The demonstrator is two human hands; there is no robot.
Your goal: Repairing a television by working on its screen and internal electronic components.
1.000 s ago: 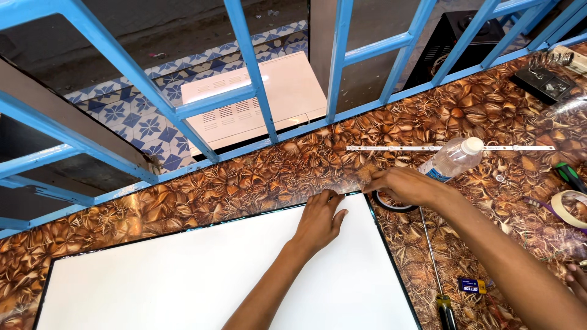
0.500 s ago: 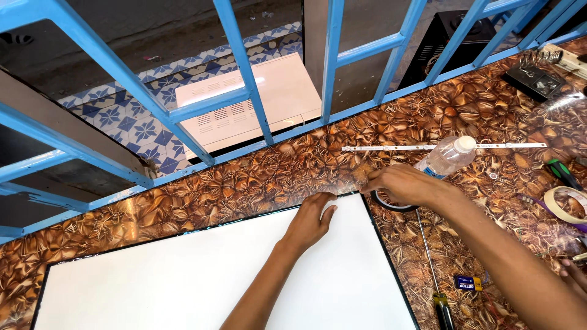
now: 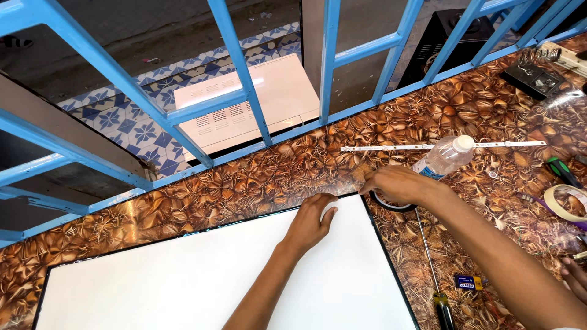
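A large white panel (image 3: pixel 244 275) in a thin black frame lies flat on the brown leaf-patterned table (image 3: pixel 257 177). My left hand (image 3: pixel 313 219) rests palm down on the panel's far edge, fingers curled over the rim near its right corner. My right hand (image 3: pixel 397 183) sits at that top right corner with its fingers pinched together on the edge. It partly covers a dark tape ring (image 3: pixel 391 206). What the fingertips pinch is hidden.
A clear plastic bottle (image 3: pixel 445 157) lies by my right hand, with a long thin white strip (image 3: pixel 507 144) behind it. A screwdriver (image 3: pixel 435 275), a small blue battery (image 3: pixel 468 282), a pale tape roll (image 3: pixel 565 201) and a green-handled tool (image 3: pixel 559 171) lie right. Blue window bars (image 3: pixel 238 79) stand beyond.
Both hands stay at the panel's top right corner. My left hand has crept slightly up to the rim, and the view has shifted a little.
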